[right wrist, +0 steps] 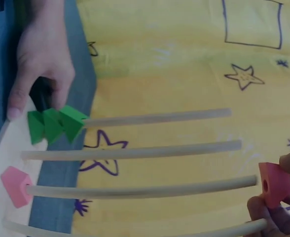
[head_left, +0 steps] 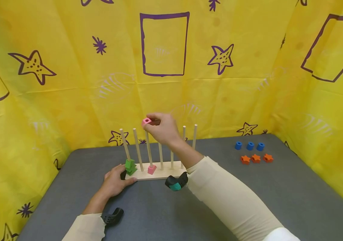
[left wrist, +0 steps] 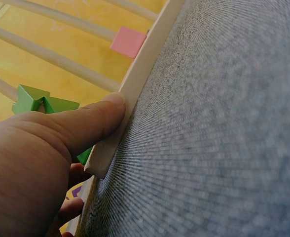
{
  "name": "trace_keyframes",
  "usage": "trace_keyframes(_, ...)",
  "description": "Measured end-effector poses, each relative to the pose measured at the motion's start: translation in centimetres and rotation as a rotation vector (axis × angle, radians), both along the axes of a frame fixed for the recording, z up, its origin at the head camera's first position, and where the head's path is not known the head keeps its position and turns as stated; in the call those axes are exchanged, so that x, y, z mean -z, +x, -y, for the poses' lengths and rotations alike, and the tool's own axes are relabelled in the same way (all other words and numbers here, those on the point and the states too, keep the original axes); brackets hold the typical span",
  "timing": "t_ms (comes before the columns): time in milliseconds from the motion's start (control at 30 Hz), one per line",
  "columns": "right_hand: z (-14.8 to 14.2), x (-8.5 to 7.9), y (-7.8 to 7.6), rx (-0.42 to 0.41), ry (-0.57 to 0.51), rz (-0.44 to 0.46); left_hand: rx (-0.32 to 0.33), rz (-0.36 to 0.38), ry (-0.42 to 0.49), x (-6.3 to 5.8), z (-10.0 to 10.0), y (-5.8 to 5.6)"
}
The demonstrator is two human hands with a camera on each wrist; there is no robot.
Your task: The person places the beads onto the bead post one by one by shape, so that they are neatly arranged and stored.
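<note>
My right hand (head_left: 166, 130) pinches a pink block (head_left: 146, 122) with a hole through it. In the right wrist view this pink block (right wrist: 274, 185) is right by the tip of the third peg (right wrist: 145, 191) from the left; whether it touches the tip I cannot tell. Below, another pink block (head_left: 151, 170) sits at the foot of that same peg. Green blocks (head_left: 130, 166) are stacked on the leftmost peg. My left hand (head_left: 115, 180) grips the left end of the wooden peg stand (head_left: 163, 172), its thumb (left wrist: 98, 118) against the front edge.
On the grey table (head_left: 219, 201), at the right, stand three blue cylinders (head_left: 250, 146) in a row. Three orange star-shaped blocks (head_left: 255, 158) lie in front of them. A yellow patterned cloth (head_left: 183, 93) hangs behind the table and along its sides.
</note>
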State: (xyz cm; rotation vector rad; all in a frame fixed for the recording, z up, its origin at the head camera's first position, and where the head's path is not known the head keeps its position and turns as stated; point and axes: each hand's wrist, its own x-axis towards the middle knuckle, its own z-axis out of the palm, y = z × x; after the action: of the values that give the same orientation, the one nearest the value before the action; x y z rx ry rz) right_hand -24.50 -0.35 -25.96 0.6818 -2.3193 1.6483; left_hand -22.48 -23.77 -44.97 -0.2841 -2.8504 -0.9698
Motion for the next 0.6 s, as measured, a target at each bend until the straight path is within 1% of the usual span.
trace_keyframes(133,0.4,0.8,-0.1,0.017,0.004,0.02,-0.002,0.003,-0.001,-0.1,0.0,0.0)
trace_keyframes(367,1.0,1.9,-0.2,0.011,-0.092,0.071,0.003,-0.018,0.007,-0.1,0.1,0.1)
trace_keyframes(500,1.1,2.5,-0.2,0.019,-0.108,0.103,0.007,-0.035,0.004,0.1,0.1,0.0)
trace_keyframes(600,1.0,3.1,-0.3,0.026,-0.109,0.105,0.011,-0.051,0.008,0.2,0.1,-0.1)
